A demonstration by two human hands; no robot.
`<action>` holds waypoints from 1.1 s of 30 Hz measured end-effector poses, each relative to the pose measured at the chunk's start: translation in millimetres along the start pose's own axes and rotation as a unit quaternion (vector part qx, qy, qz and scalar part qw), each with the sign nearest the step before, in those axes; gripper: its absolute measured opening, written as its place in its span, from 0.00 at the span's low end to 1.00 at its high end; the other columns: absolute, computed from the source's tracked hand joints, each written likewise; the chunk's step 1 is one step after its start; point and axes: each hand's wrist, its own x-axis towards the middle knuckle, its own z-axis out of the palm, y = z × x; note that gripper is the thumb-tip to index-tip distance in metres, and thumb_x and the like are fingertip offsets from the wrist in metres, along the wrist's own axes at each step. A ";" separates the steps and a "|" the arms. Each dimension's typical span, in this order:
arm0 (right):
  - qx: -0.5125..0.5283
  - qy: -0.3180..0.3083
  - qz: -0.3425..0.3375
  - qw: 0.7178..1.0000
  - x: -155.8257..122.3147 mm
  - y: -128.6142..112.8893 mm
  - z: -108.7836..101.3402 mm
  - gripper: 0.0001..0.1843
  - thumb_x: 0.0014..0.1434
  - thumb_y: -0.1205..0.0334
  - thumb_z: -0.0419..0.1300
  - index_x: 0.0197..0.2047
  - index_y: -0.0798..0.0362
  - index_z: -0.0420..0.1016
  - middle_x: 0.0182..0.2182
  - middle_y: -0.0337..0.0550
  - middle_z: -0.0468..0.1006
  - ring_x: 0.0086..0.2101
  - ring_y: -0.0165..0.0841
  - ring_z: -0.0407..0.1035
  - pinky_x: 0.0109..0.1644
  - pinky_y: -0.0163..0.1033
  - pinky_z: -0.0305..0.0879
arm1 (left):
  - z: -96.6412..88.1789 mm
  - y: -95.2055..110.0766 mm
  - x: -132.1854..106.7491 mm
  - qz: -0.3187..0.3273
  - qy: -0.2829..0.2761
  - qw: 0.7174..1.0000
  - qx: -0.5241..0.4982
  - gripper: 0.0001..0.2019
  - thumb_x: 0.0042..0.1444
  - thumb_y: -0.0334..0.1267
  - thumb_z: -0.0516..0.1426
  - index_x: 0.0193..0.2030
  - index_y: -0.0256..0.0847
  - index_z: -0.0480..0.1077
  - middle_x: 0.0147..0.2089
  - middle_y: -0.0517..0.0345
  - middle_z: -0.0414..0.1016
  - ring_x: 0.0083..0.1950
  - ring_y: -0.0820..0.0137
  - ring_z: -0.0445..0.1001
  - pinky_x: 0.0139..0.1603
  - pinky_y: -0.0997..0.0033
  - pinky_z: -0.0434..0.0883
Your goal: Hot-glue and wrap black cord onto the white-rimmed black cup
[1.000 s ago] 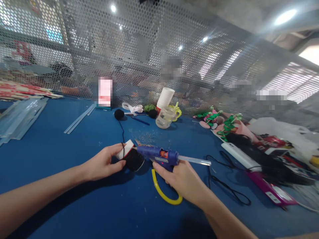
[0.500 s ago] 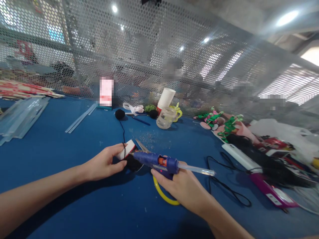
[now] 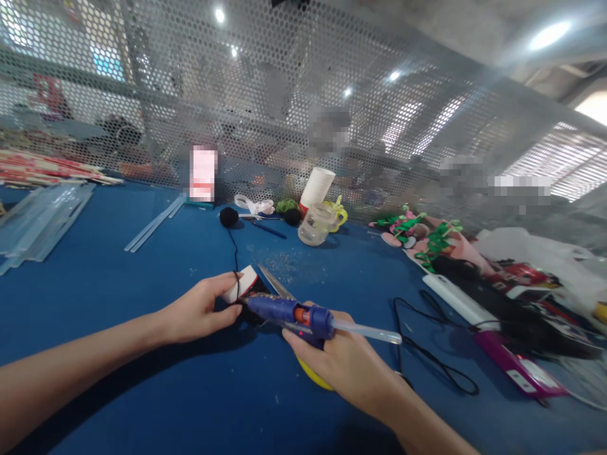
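Observation:
My left hand (image 3: 202,309) pinches a small white card piece with a red edge (image 3: 245,282). A strand of black yarn (image 3: 235,253) crosses the card and runs back to a black ball of yarn (image 3: 229,217). In my right hand (image 3: 351,357) is a blue glue gun (image 3: 279,309), my fingers wrapped round its handle. A clear glue stick (image 3: 372,332) juts from its rear. The nozzle points left, at the card's lower edge and a dark bundle beneath; whether it touches cannot be made out. Scissors (image 3: 275,281) with yellow handles lie under the gun, partly hidden.
Behind stand a lit phone (image 3: 203,174), a clear plastic cup (image 3: 313,225) and stacked white paper cups (image 3: 318,184). Clear strips (image 3: 47,221) lie at left. A purple and white power strip (image 3: 516,366), a black cord (image 3: 446,366) and craft flowers (image 3: 436,240) lie at right.
My right hand has shifted the glue gun slightly left and down, bringing the nozzle closer to my left fingers. More of the scissor blades shows. My left hand and the card have stayed put.

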 end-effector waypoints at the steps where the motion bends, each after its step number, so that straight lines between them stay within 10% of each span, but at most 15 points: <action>1: 0.001 0.001 0.000 1.000 0.5 -0.5 -0.4 0.09 0.51 0.58 0.51 0.28 0.53 0.68 0.24 0.40 0.72 0.23 0.30 0.64 0.29 0.35 0.61 | 0.0 0.0 0.0 -0.001 0.001 1.000 0.002 0.04 0.50 0.32 0.48 0.30 0.35 0.62 0.32 0.58 0.65 0.34 0.71 0.65 0.37 0.73 0.63; 33: 0.071 0.009 0.044 0.996 17.4 11.9 -8.8 0.11 0.53 0.59 0.50 0.22 0.54 0.64 0.11 0.32 0.61 0.15 0.26 0.57 0.21 0.32 0.57 | -0.2 -0.7 0.2 0.048 0.006 0.999 0.005 0.04 0.50 0.30 0.48 0.28 0.36 0.62 0.34 0.56 0.66 0.37 0.69 0.65 0.41 0.72 0.63</action>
